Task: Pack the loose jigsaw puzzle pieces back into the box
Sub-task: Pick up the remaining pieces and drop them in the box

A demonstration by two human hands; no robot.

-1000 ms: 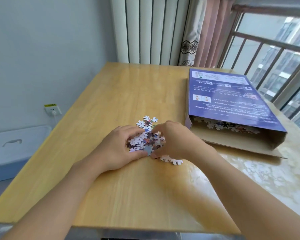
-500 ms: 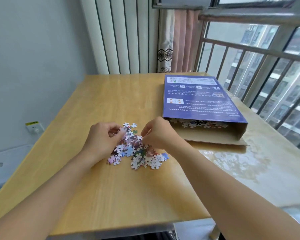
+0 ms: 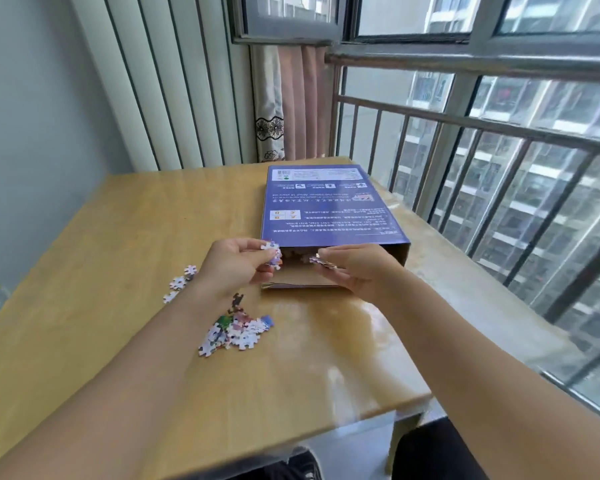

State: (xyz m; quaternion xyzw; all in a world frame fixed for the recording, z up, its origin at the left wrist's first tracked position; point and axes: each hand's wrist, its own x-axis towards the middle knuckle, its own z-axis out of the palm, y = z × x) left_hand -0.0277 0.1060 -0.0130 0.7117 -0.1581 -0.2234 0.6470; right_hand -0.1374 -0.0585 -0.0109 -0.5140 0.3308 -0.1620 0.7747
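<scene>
Reaching up from the lower corners of the frame, both bare forearms meet at the near open end of the box (image 3: 329,206), just above the middle of the picture; the left hand (image 3: 236,270) comes in from the lower left, palm turned toward the right, thumb on top and fingers curled beneath, pinching a small clutch of pale puzzle pieces (image 3: 273,256) right at the left corner of the opening; the right hand (image 3: 355,270) comes in from the lower right, its thumb and curled fingers clamped on a flatter, darker bunch of pieces (image 3: 321,262) held in front of the mouth of the box.

The box lies flat on the wooden table (image 3: 118,237), purple printed face up, its long axis running away from the viewer toward the top of the frame and the window (image 3: 499,168); its open end points down the frame toward the person, with a brown cardboard flap (image 3: 302,280) lying on the table beneath the hands; a few pieces show dimly inside the opening.

Below the left wrist, left of centre, a loose heap of pieces (image 3: 236,330) rests on the table; a few scattered white pieces (image 3: 180,283) lie further left, apart from the heap.
</scene>
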